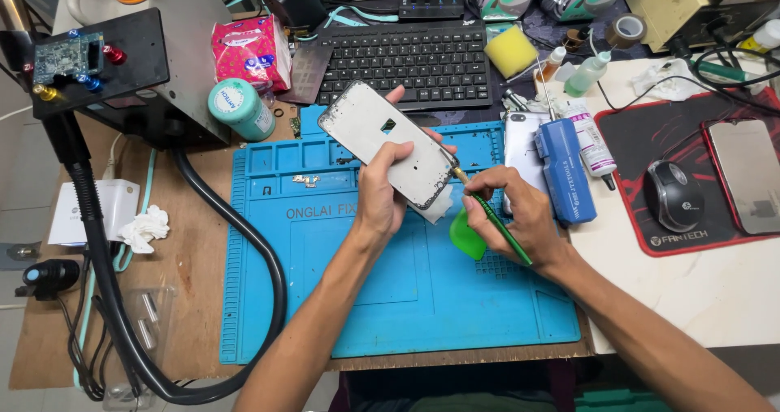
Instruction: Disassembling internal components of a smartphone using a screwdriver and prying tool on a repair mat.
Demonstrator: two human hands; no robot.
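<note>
Head view, looking down over a cluttered repair desk (195,298). Left hand (380,192) closed around a phone frame (387,141), grip wrapped about its lower end, thumb across the pale back. Frame held above the blue work mat (406,298), long axis running diagonally, far end pointing up and away to the left of the grip, near end just beside the right hand (520,213). White tissue (439,209) tucked beneath the frame's near corner. Right hand pinched shut on a thin green tool (500,227), tip touching the frame's near edge, handle trailing back past the wrist. Green plastic pick (467,235) just below that grip. Beyond the hands, a black keyboard (406,58); right of the right grip, a blue tool case (566,168), a black mouse (673,194) on a red-edged pad (642,136).
</note>
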